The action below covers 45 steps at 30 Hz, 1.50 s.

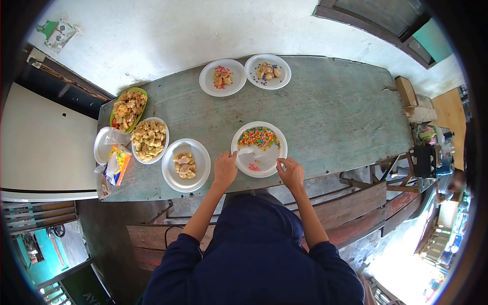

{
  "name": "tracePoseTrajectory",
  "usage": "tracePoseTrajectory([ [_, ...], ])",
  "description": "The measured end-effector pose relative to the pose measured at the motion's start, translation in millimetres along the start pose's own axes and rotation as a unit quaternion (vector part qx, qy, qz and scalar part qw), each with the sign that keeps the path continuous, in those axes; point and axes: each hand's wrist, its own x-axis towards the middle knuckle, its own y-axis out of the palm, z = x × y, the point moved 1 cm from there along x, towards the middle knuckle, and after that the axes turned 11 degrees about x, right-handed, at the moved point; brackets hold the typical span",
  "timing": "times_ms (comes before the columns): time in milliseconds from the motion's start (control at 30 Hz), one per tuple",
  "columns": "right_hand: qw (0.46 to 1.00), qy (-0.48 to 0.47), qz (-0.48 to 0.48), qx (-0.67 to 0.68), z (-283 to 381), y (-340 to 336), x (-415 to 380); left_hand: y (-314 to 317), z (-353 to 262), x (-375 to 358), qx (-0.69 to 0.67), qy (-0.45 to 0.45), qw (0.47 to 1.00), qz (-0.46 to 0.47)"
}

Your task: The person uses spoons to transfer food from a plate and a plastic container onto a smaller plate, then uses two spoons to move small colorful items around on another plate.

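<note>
A white plate [281, 168] in front of me bears a heap of small multicoloured candies [258, 137] on its far side and a little group of pink ones [253, 166] nearer to me. My left hand [225, 169] is closed on a white plastic spoon [245, 151], whose end reaches over the plate from the left. At the plate's lower right rim is my right hand [291, 174], thumb and fingers pinched together; whatever they hold is too small to name. Left of my left hand stands a white plate [166, 175] with pale brown fried pieces [185, 165].
Two white plates [206, 89] [251, 81] at the back hold fried pieces ringed by red and dark candies. At left are a heaped plate of fried pieces [149, 140], a green dish [144, 96] and an orange-yellow packet [118, 165]. A wooden bench [351, 203] runs along the near side.
</note>
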Motion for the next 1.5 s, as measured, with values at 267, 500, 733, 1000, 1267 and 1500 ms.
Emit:
tracePoseTrajectory([
  [267,0.999,0.032,-0.017,-0.021,-9,-1,-1,4,-2,-8,-0.010,0.013,1.000,-0.001],
  [500,0.999,0.019,0.029,0.005,-1,0,-1,7,6,-6,0.009,-0.014,0.999,0.037],
  [733,0.999,0.006,-0.026,0.020,-6,4,9,7,10,-3,0.008,-0.022,0.999,0.046],
  [1000,0.996,0.084,0.023,-0.012,11,21,32,2,11,3,0.040,-0.024,0.998,0.039],
  [1267,0.990,0.111,0.061,-0.055,16,38,38,-3,14,5,0.060,-0.030,0.997,0.035],
  [1500,0.985,0.162,0.044,0.033,2,48,31,-4,15,6,0.079,-0.028,0.996,0.023],
])
